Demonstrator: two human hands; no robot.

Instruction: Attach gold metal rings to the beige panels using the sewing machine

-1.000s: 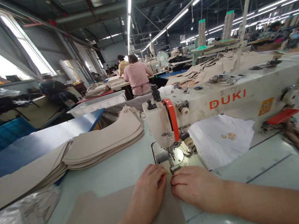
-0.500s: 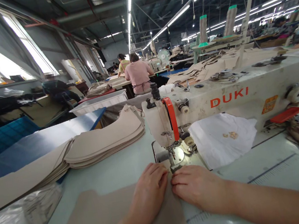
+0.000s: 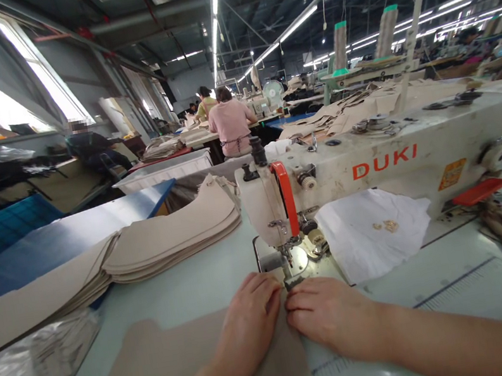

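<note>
A large beige fabric panel (image 3: 174,361) lies flat on the pale green table in front of the sewing machine (image 3: 369,149). Its narrow far end reaches the needle area (image 3: 290,258). My left hand (image 3: 252,310) is closed on the panel's edge, thumb and fingers pinched together just short of the presser foot. Close beside it, my right hand (image 3: 325,313) grips the same edge from the right, fingers curled and fingertips partly hidden. A white cloth (image 3: 376,231) with small gold-coloured bits on it hangs against the machine's body, beyond my right hand.
Stacks of cut beige panels (image 3: 172,233) lie at the left, beside clear plastic wrapping (image 3: 58,361). A ruler scale (image 3: 460,284) marks the table at the right. Thread cones (image 3: 340,48) stand behind the machine. Co-workers (image 3: 231,121) sit farther back.
Both hands keep their hold on the fabric panel in nearly the same place. The whole view has shifted very slightly; nothing else visibly differs.
</note>
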